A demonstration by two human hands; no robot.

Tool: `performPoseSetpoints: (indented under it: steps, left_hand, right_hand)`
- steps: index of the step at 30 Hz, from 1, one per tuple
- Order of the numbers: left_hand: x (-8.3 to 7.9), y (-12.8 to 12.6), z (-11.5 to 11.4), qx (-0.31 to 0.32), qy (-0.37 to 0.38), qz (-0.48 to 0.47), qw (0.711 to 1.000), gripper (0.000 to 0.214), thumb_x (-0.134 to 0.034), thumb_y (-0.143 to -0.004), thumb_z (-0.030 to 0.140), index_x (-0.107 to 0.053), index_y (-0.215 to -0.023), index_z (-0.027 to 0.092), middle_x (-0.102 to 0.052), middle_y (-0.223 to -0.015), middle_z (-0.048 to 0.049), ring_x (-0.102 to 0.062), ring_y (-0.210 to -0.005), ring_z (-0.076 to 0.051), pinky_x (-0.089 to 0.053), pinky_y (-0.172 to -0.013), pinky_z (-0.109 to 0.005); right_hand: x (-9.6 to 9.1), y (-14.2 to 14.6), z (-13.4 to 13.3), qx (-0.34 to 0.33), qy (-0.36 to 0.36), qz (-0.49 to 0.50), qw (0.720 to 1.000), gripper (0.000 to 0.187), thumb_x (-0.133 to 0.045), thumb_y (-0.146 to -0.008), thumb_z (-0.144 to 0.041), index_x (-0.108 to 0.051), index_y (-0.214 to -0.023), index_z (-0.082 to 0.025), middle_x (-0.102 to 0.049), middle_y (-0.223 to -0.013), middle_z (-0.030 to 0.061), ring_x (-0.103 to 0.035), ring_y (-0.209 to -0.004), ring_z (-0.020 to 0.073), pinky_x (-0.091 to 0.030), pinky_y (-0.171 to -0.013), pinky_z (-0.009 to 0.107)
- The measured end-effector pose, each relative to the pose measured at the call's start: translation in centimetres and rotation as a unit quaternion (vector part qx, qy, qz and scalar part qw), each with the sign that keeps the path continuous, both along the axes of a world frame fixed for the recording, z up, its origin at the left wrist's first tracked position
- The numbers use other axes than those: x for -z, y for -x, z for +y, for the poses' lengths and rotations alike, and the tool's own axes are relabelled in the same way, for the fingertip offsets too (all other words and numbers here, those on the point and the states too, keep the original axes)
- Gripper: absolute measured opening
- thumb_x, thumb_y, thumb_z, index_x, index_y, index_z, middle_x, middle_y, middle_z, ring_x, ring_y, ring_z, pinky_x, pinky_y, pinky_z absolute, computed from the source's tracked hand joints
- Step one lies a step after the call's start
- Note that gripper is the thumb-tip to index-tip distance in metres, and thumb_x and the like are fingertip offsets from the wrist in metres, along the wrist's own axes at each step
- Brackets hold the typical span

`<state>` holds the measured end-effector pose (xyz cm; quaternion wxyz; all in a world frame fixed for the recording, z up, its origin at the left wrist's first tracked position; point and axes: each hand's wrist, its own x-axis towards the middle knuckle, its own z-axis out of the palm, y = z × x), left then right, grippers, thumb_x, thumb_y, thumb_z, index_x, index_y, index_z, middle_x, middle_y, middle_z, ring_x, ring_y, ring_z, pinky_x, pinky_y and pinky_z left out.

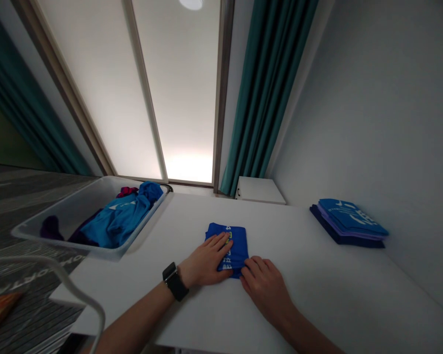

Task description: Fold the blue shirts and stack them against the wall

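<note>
A blue T-shirt, folded into a small rectangle with white and yellow print, lies on the white table in front of me. My left hand rests flat across its left part, fingers stretched out over the print; a dark watch is on that wrist. At the near right corner of the shirt, my right hand has its fingers curled and pinched on the fabric edge. The underside of the fold is hidden beneath the hands.
A translucent plastic bin at the left holds crumpled clothes in blue, red and dark purple. Against the right wall sits a stack of folded clothes. Beyond the table stands a white cabinet. A pale curved tube crosses the lower left.
</note>
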<state>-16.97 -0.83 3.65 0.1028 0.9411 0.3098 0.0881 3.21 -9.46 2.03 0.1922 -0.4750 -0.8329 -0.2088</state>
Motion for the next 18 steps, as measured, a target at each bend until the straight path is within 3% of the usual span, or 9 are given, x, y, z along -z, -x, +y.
performPoseSetpoints:
  steps: [6, 10, 14, 18]
  left_hand:
    - [-0.2, 0.0, -0.1, 0.002, -0.005, 0.004, 1.000, 0.078, -0.056, -0.085, 0.053, -0.033, -0.148, 0.013, -0.027, -0.155, -0.0167, -0.024, -0.144, -0.032, -0.023, -0.116, -0.048]
    - [-0.2, 0.0, 0.0, 0.004, -0.008, 0.002, 1.000, 0.079, -0.056, -0.085, 0.055, -0.032, -0.148, 0.016, -0.027, -0.156, -0.0154, -0.024, -0.144, -0.032, -0.023, -0.116, -0.049]
    - [-0.2, 0.1, 0.0, 0.008, -0.003, 0.011, 1.000, 0.082, -0.054, -0.085, 0.059, -0.032, -0.148, 0.013, -0.026, -0.155, -0.0174, -0.024, -0.144, -0.033, -0.023, -0.116, -0.048]
    - [-0.1, 0.2, 0.1, 0.012, 0.003, -0.003, 1.000, 0.087, -0.049, -0.084, 0.069, -0.030, -0.150, 0.014, -0.025, -0.156, -0.0166, -0.022, -0.144, -0.033, -0.022, -0.117, -0.049]
  right_hand:
    - [0.6, -0.7, 0.1, 0.000, 0.005, -0.001, 1.000, 0.022, -0.050, -0.087, -0.001, -0.059, -0.076, -0.018, -0.064, -0.085, 0.0064, -0.059, -0.082, 0.0212, -0.046, -0.072, 0.035]
    - [0.4, -2.2, 0.3, -0.066, 0.013, 0.032, 0.997, 0.024, -0.046, -0.092, -0.005, -0.061, -0.078, -0.018, -0.067, -0.089, 0.0061, -0.062, -0.085, 0.0190, -0.050, -0.073, 0.033]
    - [0.0, -4.0, 0.2, -0.149, 0.021, 0.049, 0.987, 0.023, -0.045, -0.094, -0.008, -0.067, -0.096, -0.017, -0.071, -0.105, 0.0074, -0.063, -0.105, 0.0195, -0.053, -0.083, 0.034]
    - [-0.3, -5.1, -0.2, -0.178, 0.050, 0.034, 0.982, 0.027, -0.045, -0.093, -0.007, -0.066, -0.107, -0.017, -0.069, -0.116, 0.0083, -0.061, -0.111, 0.0195, -0.054, -0.088, 0.036]
